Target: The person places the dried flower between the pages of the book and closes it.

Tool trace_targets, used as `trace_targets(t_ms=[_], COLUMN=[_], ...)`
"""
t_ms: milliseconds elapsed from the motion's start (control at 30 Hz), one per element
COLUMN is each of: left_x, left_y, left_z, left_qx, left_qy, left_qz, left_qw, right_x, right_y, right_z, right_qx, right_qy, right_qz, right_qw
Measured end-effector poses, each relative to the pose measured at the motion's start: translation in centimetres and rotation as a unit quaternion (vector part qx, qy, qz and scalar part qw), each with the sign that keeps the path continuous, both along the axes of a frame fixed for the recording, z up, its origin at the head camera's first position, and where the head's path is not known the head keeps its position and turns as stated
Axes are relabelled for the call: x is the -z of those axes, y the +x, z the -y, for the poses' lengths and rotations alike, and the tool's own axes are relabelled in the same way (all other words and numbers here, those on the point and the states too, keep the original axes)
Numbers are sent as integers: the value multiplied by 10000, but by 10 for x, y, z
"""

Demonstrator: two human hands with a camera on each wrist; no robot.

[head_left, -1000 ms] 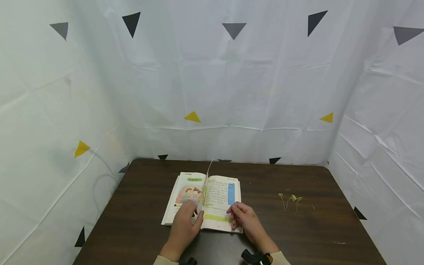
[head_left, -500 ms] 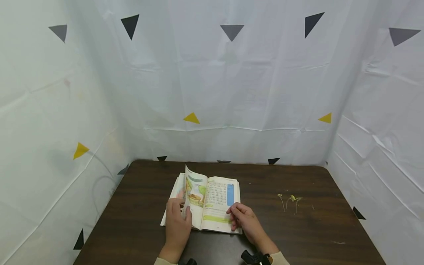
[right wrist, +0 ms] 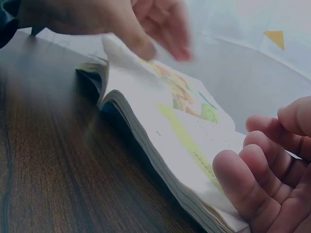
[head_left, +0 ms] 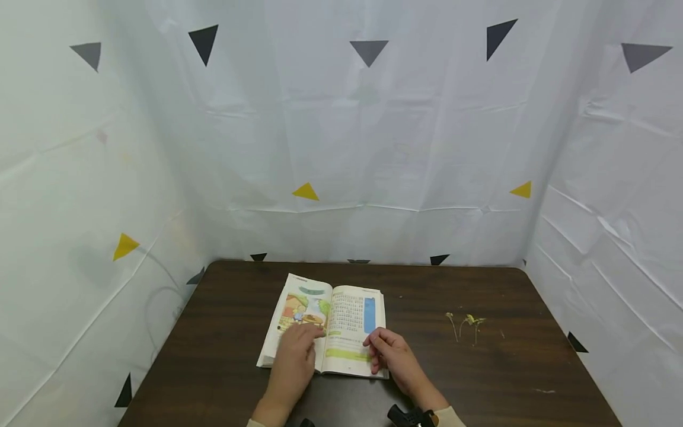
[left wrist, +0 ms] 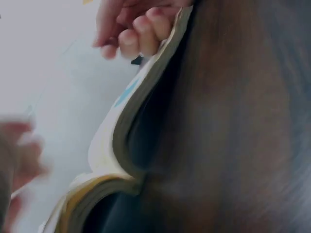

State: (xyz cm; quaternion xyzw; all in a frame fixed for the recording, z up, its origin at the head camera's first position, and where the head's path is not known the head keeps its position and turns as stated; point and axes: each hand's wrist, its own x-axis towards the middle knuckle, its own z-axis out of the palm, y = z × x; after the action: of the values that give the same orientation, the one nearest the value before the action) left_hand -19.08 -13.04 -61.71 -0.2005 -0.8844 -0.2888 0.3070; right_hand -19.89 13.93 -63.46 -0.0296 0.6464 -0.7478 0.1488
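Observation:
An open book (head_left: 349, 314) lies on the table, with a coloured picture on its left page and print, a blue box and a green band on its right page. Over the lower left page is my left hand (head_left: 292, 356), its fingers stretched toward the fold; it looks blurred in the right wrist view, above the page and gripping nothing. At the lower right corner of the book my right hand (head_left: 397, 359) rests with fingers loosely bent. Nothing shows between those fingers (right wrist: 235, 177) in the right wrist view.
Several small sprouts (head_left: 469, 320) with thin stems lie to the right of the book on the dark wooden table (head_left: 213, 332). White sheeting (head_left: 368, 148) with black, grey and yellow triangles stands behind the table and along both sides.
A page that stood upright at the fold has gone over to the left and now lies nearly flat. My left hand went left with it, then back toward the fold. My right hand stayed.

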Motion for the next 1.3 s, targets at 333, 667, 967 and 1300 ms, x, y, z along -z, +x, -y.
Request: trace_targets(t_ms=[333,667,967,1300], left_x=[17,21,28,25], left_y=[10,7,9,8], left_z=[-23,-19,-18,-20], left_qx=[930,937,1014,1037], left_qy=[-871,-659,-617,-570], left_qz=[1667,2042,2202,2383], left_qw=[9777,9722,9682,9640], right_x=[-1,0,-3,-16], right_y=[0,2,15,21], right_z=[2,4,-9,-88], right_qx=[-18,58,499,2529], right_qy=[8,16,1179,3701], right_qz=[-116,-135,-388,-890], right_qw=[9999,9999,9910,8895])
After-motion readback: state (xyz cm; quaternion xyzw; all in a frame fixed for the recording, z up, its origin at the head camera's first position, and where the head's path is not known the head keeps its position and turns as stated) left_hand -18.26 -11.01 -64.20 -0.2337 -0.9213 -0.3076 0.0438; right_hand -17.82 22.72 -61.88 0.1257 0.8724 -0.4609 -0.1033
